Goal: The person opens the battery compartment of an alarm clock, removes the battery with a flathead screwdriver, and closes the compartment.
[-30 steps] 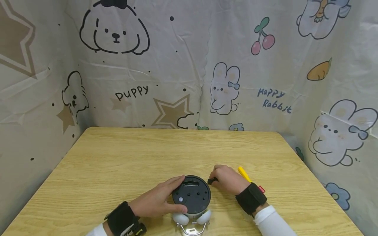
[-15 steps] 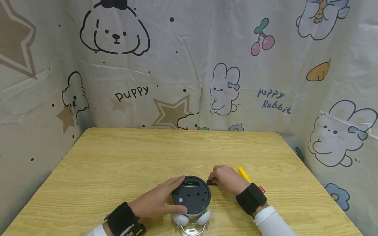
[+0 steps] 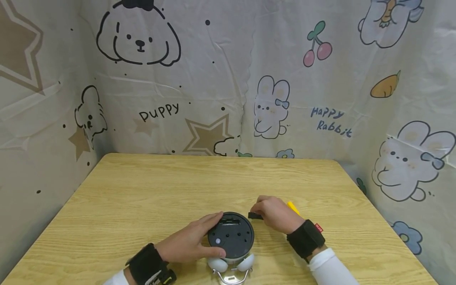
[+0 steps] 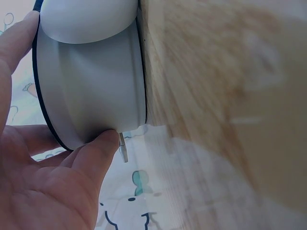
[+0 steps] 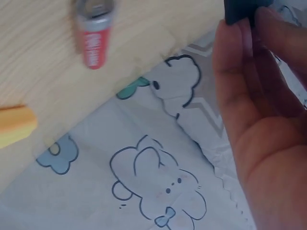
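A twin-bell alarm clock (image 3: 236, 242) lies with its black back upward near the table's front. Its battery slot (image 3: 230, 222) is uncovered at the far side, and the grey bells (image 3: 218, 264) point toward me. My left hand (image 3: 189, 242) holds the clock by its left side; in the left wrist view its fingers and thumb span the pale casing (image 4: 91, 91). Just right of the clock, my right hand (image 3: 276, 214) pinches a small flat black piece (image 3: 254, 215), perhaps the battery cover. The right wrist view shows the same black piece (image 5: 240, 10) between thumb and fingers.
A yellow handle (image 3: 293, 206) lies partly hidden behind my right hand. A red and dark battery (image 5: 96, 40) rests on the table in the right wrist view; the head view hides it. Patterned cloth (image 3: 213, 79) hangs around the wooden table (image 3: 160, 186).
My right hand has shifted slightly away from me with the black piece, which now shows more of its length. The left hand and the clock stay in place.
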A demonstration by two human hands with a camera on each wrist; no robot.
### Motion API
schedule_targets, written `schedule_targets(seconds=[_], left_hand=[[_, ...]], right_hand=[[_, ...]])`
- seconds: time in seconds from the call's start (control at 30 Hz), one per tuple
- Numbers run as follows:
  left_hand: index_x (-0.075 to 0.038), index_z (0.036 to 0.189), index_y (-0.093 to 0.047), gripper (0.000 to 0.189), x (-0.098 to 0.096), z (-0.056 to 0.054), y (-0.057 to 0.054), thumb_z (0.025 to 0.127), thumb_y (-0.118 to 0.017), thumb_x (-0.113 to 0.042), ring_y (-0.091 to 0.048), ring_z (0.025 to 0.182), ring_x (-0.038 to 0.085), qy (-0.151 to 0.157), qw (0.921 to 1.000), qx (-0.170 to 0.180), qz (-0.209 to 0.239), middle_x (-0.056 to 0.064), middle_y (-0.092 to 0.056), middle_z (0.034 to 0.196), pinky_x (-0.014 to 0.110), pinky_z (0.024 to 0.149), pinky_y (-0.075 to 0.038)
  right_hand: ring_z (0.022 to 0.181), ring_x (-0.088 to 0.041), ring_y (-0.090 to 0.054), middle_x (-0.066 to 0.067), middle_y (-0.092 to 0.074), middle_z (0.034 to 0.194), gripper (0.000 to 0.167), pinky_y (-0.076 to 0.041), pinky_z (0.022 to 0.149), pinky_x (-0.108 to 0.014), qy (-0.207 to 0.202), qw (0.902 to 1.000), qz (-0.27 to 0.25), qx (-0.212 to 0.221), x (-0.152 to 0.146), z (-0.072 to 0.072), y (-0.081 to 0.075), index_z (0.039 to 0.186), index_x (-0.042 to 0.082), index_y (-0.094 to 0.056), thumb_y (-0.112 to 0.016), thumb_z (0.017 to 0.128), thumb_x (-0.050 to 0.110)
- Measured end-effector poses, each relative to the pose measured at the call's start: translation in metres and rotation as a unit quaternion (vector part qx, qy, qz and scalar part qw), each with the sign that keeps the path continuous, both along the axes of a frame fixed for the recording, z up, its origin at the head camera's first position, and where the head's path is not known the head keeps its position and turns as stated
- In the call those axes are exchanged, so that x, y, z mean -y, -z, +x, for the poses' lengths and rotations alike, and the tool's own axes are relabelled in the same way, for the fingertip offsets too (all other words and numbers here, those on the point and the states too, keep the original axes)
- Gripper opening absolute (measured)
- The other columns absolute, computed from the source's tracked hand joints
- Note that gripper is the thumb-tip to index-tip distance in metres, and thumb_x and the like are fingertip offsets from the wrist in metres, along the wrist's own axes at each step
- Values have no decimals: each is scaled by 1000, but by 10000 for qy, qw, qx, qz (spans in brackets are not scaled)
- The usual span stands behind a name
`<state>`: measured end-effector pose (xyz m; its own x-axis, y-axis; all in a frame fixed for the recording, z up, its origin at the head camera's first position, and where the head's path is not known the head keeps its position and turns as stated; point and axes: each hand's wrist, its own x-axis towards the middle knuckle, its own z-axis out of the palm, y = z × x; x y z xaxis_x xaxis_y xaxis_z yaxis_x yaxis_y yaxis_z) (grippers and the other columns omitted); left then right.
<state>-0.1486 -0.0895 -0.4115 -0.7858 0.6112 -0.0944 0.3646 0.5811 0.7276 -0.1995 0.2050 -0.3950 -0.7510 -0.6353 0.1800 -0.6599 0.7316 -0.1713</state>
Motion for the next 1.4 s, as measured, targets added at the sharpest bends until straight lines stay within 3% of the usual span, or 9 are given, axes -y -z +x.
schedule_targets(seconds=[0.33, 0.67, 0.97, 1.4], left_hand=[[-14, 165, -27, 101, 0, 0, 0, 89, -71, -63, -38, 155, 34, 10, 10000, -30, 38, 11, -33, 170, 60, 122, -39], [-14, 165, -27, 101, 1, -2, 4, 89, -71, -64, -38, 155, 32, 74, 9999, -43, 67, 9, -34, 169, 58, 122, -40], [-12, 165, -28, 100, 1, -1, 2, 90, -71, -62, -40, 154, 33, 114, 9998, -44, 150, 11, -35, 168, 59, 121, -41], [-12, 166, -25, 101, 2, -2, 5, 91, -70, -62, -41, 153, 29, 181, 9996, -27, 202, 8, -34, 169, 55, 121, -43]], right_hand=[[80, -7, -66, 1, -71, 89, 17, -60, 70, -19, -29, 9997, -195, -139, 6, 10, -18, 102, 11, -83, -78, 89, 1], [82, -7, -67, 2, -71, 92, 19, -60, 71, -20, -291, 9946, -489, -866, 10, 14, -23, 106, 14, -81, -75, 92, 3], [86, -9, -67, 0, -71, 97, 22, -61, 76, -17, -637, 9911, -797, -853, 22, 27, -32, 109, 14, -81, -75, 92, 1], [92, -12, -64, -1, -67, 102, 28, -62, 81, -20, -805, 9871, -894, -1052, 38, 30, -22, 109, 13, -81, -75, 89, -6]])
